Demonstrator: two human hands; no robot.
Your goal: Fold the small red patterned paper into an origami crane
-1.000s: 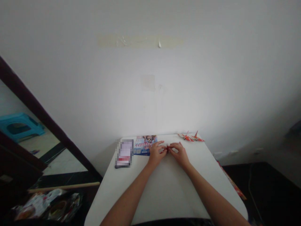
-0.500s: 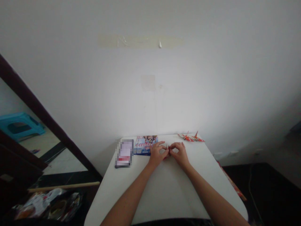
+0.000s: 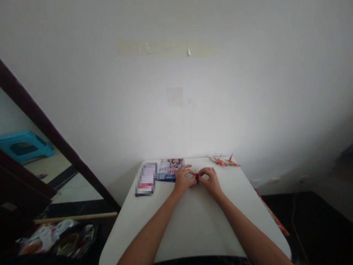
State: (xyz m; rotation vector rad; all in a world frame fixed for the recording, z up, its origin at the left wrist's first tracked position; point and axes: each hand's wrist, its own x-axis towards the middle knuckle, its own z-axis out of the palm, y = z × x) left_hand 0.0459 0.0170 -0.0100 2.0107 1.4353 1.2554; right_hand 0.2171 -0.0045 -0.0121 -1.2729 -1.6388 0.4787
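A small red piece of folded origami paper (image 3: 197, 179) is pinched between both hands over the white table (image 3: 193, 228). My left hand (image 3: 182, 181) closes thumb and index finger on its left side, the other fingers raised. From the right, my right hand (image 3: 210, 181) pinches it the same way, fingers curled. The fingertips nearly meet, so most of the paper is hidden. Two red-and-white paper cranes (image 3: 229, 162) stand at the table's far right corner.
Left of my hands lies a colourful printed packet (image 3: 167, 171), partly behind my left hand. Beside it is a phone (image 3: 146, 179) with a blurred-out screen. A white wall (image 3: 176, 125) rises behind the table. Plastic bags (image 3: 49, 237) and a blue stool (image 3: 24, 144) are off to the left.
The red paper has turned a little between my fingertips, and its lower part no longer shows spread below them. Both hands keep their pinch in nearly the same place.
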